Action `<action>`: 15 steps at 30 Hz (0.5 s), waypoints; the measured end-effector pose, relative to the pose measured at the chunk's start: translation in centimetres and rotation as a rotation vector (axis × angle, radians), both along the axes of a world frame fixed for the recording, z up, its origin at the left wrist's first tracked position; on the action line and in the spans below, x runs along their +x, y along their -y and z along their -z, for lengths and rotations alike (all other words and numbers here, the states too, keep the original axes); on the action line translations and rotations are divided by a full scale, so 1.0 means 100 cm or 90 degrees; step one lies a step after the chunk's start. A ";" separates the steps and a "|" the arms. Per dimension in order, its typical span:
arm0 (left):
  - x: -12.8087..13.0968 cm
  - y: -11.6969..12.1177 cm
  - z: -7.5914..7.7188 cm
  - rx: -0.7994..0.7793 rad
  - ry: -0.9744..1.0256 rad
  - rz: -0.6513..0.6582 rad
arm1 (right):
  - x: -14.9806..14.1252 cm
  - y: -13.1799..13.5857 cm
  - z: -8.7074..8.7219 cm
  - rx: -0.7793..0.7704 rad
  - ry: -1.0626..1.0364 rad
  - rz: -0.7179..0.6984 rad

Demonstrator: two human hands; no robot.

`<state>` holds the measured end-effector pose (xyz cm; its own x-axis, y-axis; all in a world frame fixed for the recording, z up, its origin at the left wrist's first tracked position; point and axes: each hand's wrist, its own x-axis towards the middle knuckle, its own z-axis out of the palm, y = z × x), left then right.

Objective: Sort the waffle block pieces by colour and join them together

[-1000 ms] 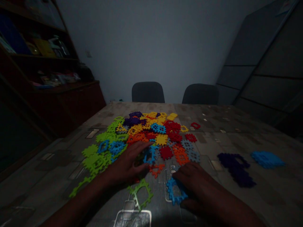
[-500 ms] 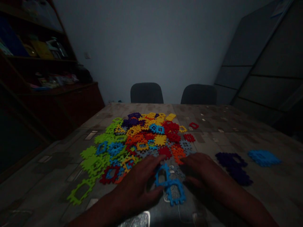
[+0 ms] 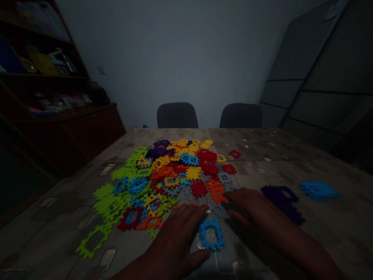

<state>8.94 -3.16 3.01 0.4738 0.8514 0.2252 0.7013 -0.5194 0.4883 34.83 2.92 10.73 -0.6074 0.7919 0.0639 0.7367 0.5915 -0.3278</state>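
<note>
A light blue toothed plastic building piece [image 3: 220, 235] with a large window opening lies on the table between my hands. My left hand [image 3: 182, 233] is at its left side, fingers stretched forward and thumb apart near its lower edge; a firm contact cannot be made out. To the right, my right hand [image 3: 252, 206] hovers low with fingers extended and thumb apart, near a grey piece [image 3: 218, 210] and the orange pieces [image 3: 216, 191]. Neither hand visibly holds anything.
A wide heap of toothed pieces covers the table's middle and left, with green pieces [image 3: 110, 206], red pieces [image 3: 207, 157] and yellow pieces [image 3: 194, 173]. Dark purple pieces [image 3: 281, 202] and a stack of blue pieces [image 3: 319, 190] lie at right. Two chairs [image 3: 177, 115] stand behind.
Two blue pieces showed between my hands before; only one shows now. My left hand has shifted slightly right and down. The view has turned a little.
</note>
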 end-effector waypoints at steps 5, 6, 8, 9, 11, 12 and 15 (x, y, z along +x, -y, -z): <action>-0.002 0.001 -0.003 -0.022 0.003 0.070 | -0.005 0.005 -0.001 -0.041 -0.001 -0.012; 0.000 0.000 -0.003 -0.030 0.000 0.069 | -0.005 0.006 0.000 -0.044 -0.004 -0.012; 0.003 -0.001 -0.002 -0.034 0.001 0.053 | -0.004 0.005 0.002 -0.045 -0.005 -0.007; 0.005 -0.001 -0.002 -0.028 0.005 0.044 | -0.004 0.005 0.002 -0.046 -0.002 -0.005; 0.006 -0.001 0.000 -0.006 0.014 0.039 | -0.003 0.004 0.001 -0.056 0.008 0.001; 0.006 0.000 0.001 0.007 0.018 0.039 | -0.003 0.004 -0.001 -0.066 0.013 0.001; 0.004 0.003 0.002 0.032 0.017 0.037 | -0.006 0.008 -0.007 -0.121 0.007 -0.024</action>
<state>9.33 -3.46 2.85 0.5152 0.8097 0.2809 0.6562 -0.5835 0.4785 34.27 2.14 11.39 -0.6369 0.7656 -0.0910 0.7191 0.5474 -0.4281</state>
